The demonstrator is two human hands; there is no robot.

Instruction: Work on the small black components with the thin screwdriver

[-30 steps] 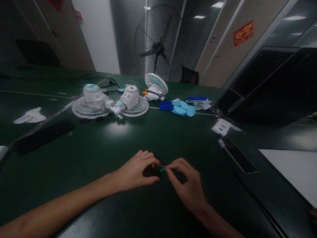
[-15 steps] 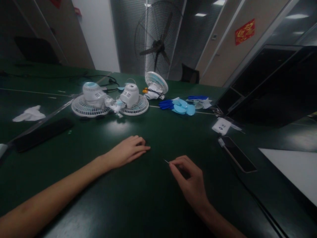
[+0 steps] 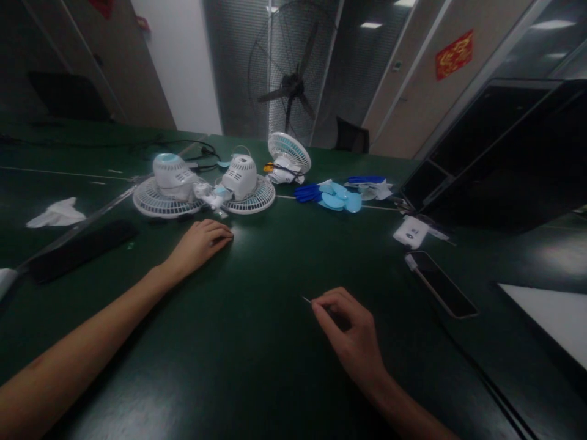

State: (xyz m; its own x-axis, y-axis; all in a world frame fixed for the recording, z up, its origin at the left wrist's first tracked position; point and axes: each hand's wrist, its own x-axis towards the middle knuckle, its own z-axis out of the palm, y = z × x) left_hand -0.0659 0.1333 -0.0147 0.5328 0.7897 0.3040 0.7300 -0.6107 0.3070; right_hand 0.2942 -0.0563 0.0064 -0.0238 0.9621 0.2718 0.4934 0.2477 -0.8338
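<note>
My right hand (image 3: 351, 327) pinches a thin, pointed metal piece (image 3: 306, 300) between thumb and forefinger; only its tip shows, so its kind cannot be made out. Palm down over the green table, my left hand (image 3: 204, 241) has its fingers loosely stretched and nothing visible in them. It is nearest to two small white fans lying face down, the left fan (image 3: 177, 180) and the middle fan (image 3: 241, 177). A third small fan (image 3: 288, 156) stands tilted behind them.
Light-blue round pieces (image 3: 339, 198) and a blue glove (image 3: 307, 193) lie toward the back. On the right are a phone (image 3: 443, 284), a white box (image 3: 410, 232), a black monitor (image 3: 504, 159) and a cable (image 3: 472, 360). A crumpled tissue (image 3: 57, 212) lies left.
My left hand has moved left and away from me, closer to the white fans. The right hand stays nearly in place, still pinching the thin metal piece.
</note>
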